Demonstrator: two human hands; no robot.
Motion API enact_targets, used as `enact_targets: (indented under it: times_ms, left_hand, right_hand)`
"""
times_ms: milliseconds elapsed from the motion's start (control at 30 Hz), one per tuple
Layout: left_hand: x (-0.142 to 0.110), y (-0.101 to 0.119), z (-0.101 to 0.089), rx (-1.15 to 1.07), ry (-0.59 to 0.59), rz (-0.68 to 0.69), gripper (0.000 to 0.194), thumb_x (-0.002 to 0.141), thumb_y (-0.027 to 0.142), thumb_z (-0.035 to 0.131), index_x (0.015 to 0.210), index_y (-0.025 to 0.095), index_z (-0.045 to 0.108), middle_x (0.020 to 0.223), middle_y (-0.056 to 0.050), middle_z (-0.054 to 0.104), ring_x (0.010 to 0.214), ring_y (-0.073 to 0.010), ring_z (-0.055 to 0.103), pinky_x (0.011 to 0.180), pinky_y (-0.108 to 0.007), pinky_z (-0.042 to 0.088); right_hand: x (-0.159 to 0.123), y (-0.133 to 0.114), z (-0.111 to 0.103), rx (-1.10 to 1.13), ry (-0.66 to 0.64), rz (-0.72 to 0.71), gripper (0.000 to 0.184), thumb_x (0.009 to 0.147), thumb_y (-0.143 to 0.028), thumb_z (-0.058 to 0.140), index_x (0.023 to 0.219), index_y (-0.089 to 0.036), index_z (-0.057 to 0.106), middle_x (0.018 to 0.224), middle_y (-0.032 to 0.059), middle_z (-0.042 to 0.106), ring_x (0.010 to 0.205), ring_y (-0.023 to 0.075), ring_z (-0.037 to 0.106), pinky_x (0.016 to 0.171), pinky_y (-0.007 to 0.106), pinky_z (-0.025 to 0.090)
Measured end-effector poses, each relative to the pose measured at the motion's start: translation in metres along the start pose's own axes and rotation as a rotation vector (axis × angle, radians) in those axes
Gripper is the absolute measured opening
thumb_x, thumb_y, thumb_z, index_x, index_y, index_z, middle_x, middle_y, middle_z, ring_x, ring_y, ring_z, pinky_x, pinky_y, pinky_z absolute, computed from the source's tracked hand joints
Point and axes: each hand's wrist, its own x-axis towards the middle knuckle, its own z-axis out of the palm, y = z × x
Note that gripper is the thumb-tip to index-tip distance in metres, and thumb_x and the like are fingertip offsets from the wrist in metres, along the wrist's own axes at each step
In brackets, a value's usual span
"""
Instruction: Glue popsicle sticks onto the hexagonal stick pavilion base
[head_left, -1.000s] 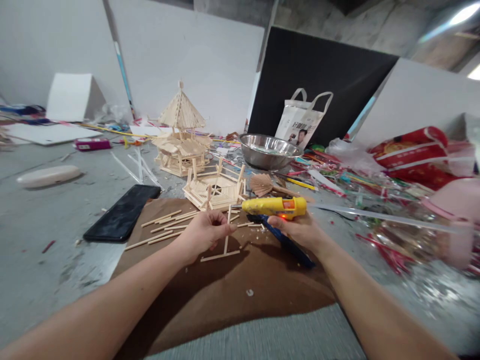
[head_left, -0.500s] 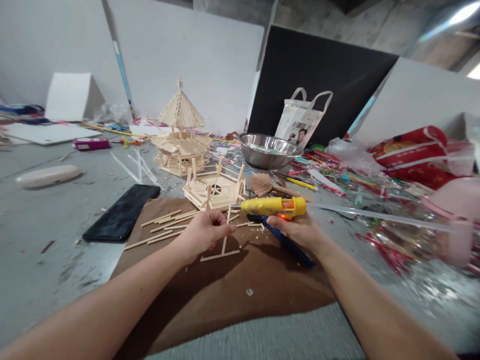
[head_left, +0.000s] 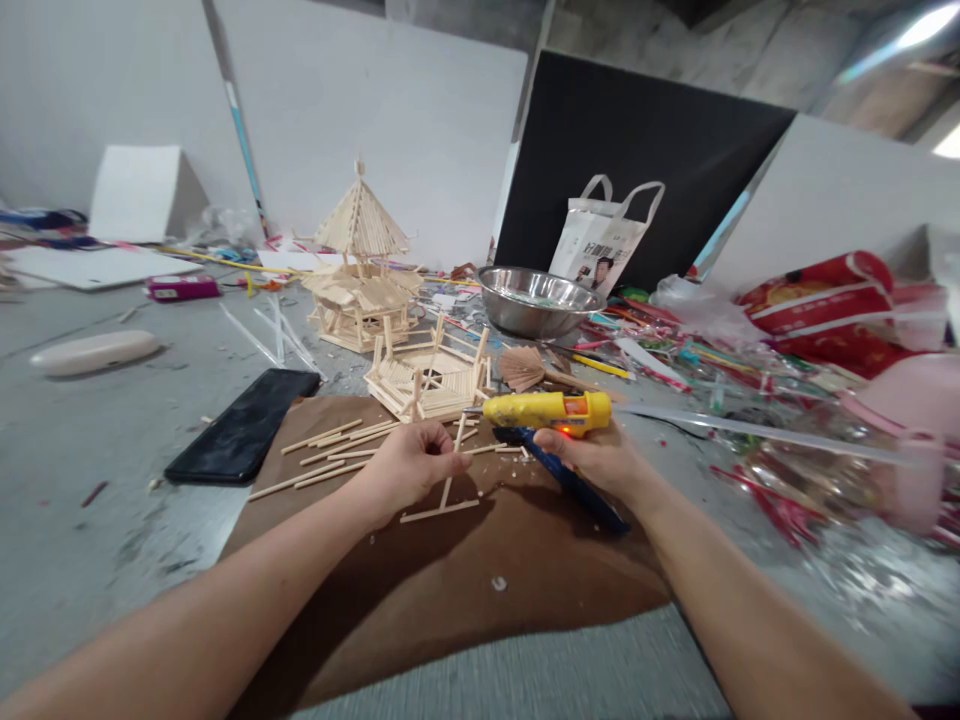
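Note:
Between the thumb and fingers of my left hand is a thin wooden stick, joined in a T to a crosswise stick at its near end. My right hand is wrapped round a yellow hot glue gun with a lit red light. Its nozzle points left, at or very close to the stick's far end; contact is hard to tell. Loose wooden sticks lie left of my left hand on brown paper. Just beyond stands a hexagonal stick frame with short posts.
A stick pagoda model stands behind the frame, beside a metal bowl and a white bag. A black phone lies at left. Blue-handled pliers rest under my right hand. Plastic scraps and a pink container crowd the right.
Almost nothing differs. The glue gun and the stick's far end appear shifted very slightly, and both hands keep their holds.

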Motion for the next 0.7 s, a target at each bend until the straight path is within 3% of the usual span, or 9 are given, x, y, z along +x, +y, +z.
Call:
enact_targets:
  times_ms: [233, 500, 700]
  left_hand:
    - [0.0003, -0.0006, -0.0006, 0.027, 0.004, 0.023, 0.028, 0.059, 0.038, 0.061, 0.057, 0.017, 0.043, 0.038, 0.009, 0.035, 0.033, -0.0045, 0.029, 0.033, -0.017, 0.018]
    - [-0.0003, 0.0, -0.0011, 0.037, 0.006, 0.041, 0.027, 0.059, 0.039, 0.06, 0.057, 0.017, 0.044, 0.039, 0.008, 0.037, 0.034, -0.0046, 0.031, 0.034, -0.017, 0.019]
    - [-0.0023, 0.003, -0.0003, 0.003, 0.001, 0.041, 0.025, 0.06, 0.038, 0.059, 0.059, 0.017, 0.045, 0.037, 0.009, 0.036, 0.032, -0.0043, 0.031, 0.034, -0.017, 0.021]
  right_hand:
    - [0.001, -0.0068, -0.0002, 0.122, -0.018, -0.008, 0.024, 0.061, -0.04, 0.063, 0.076, -0.02, 0.06, 0.053, -0.0018, 0.051, 0.056, 0.0131, 0.05, 0.044, 0.023, 0.038]
    - [-0.0006, -0.0061, -0.0006, 0.192, -0.049, 0.06, 0.026, 0.06, -0.041, 0.064, 0.062, -0.017, 0.054, 0.046, -0.005, 0.045, 0.036, 0.0044, 0.034, 0.032, 0.019, 0.026]
    - [0.0013, -0.0095, -0.001, 0.156, -0.026, 0.063, 0.025, 0.058, -0.039, 0.066, 0.064, -0.017, 0.057, 0.049, -0.0038, 0.049, 0.043, 0.0072, 0.042, 0.039, 0.02, 0.034]
